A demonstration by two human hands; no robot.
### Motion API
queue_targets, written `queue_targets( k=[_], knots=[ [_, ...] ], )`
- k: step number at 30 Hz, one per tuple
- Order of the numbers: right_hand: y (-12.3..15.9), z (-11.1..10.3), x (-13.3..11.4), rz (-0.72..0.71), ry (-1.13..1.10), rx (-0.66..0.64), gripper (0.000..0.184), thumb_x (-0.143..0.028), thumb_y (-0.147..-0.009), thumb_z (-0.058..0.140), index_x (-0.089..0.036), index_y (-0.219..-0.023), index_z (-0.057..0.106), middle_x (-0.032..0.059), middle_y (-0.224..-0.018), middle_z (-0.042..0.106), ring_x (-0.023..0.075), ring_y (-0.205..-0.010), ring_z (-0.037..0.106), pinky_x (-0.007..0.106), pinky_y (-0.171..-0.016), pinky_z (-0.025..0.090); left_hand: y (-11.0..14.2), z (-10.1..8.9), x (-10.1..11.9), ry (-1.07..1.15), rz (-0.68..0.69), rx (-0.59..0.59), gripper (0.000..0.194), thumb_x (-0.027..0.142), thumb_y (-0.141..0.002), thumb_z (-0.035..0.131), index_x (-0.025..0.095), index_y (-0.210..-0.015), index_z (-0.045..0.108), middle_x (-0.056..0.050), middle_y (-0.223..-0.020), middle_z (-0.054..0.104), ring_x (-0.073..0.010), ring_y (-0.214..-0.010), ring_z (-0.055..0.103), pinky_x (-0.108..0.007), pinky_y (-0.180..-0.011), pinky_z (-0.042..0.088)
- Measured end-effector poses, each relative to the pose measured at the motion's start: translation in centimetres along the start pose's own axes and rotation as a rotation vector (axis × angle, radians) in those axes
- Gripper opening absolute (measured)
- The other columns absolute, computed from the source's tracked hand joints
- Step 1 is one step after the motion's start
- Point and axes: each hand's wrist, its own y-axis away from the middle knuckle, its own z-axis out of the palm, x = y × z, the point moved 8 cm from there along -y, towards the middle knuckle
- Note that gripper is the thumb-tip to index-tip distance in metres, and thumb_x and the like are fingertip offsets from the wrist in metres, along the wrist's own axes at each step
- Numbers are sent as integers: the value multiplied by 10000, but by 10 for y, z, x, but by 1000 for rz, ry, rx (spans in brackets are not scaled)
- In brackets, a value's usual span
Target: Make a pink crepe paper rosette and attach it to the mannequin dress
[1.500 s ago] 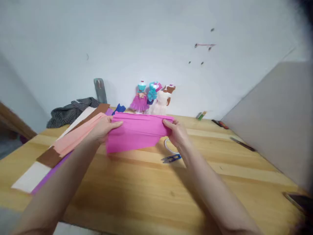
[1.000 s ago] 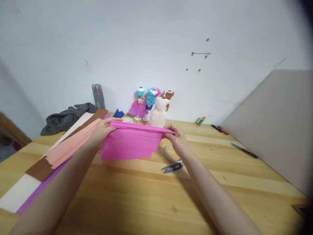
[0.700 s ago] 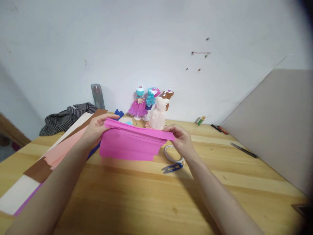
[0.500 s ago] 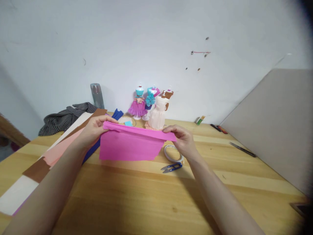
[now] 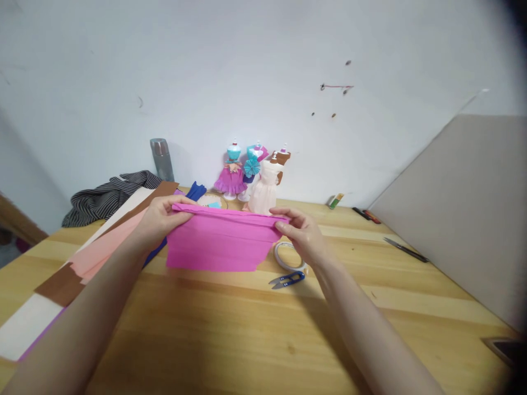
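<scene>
Pink sheet (image 5: 222,247) was held up over the wooden surface (image 5: 247,340), its vivid, matte face marked by faint lengthwise creases and its top edge folded into a narrow band. Its upper left corner was pinched by the fingers of the left hand (image 5: 164,219), its upper right by those of the right hand (image 5: 302,233).

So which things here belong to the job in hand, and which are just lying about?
Likely in the job:
pink sheet, held by the left hand and right hand
blue thread snips
tape roll
dressed mannequins, perhaps

Seemingly just lying about:
grey bottle
striped cloth
</scene>
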Motion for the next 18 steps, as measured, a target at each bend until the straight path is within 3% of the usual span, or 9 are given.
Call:
queue_targets(
  k=[7,12,18],
  knots=[
    [-3,-6,4,-37,26,80,267,-416,-612,786,-199,-677,645,-10,-585,593,120,-522,488,257,-521,410,1,10,-10,-89,-108,-89,154,282,-673,703,179,-786,717,-12,-716,672,-171,-669,619,-230,-550,445],
    [-3,-9,3,-106,87,135,257,-421,-648,752,-200,-675,624,6,-636,614,134,-576,513,259,-551,417,2,22,-15,-139,-130,-239,150,273,-671,715,193,-795,741,-9,-702,676,-175,-643,619,-242,-552,455],
    [-1,-7,0,-137,178,164,216,-379,-691,716,-195,-699,602,-26,-604,570,111,-543,482,243,-535,396,1,13,-21,-165,-101,-156,200,378,-700,730,194,-771,761,-23,-662,673,-181,-623,610,-266,-564,462]
  ],
)
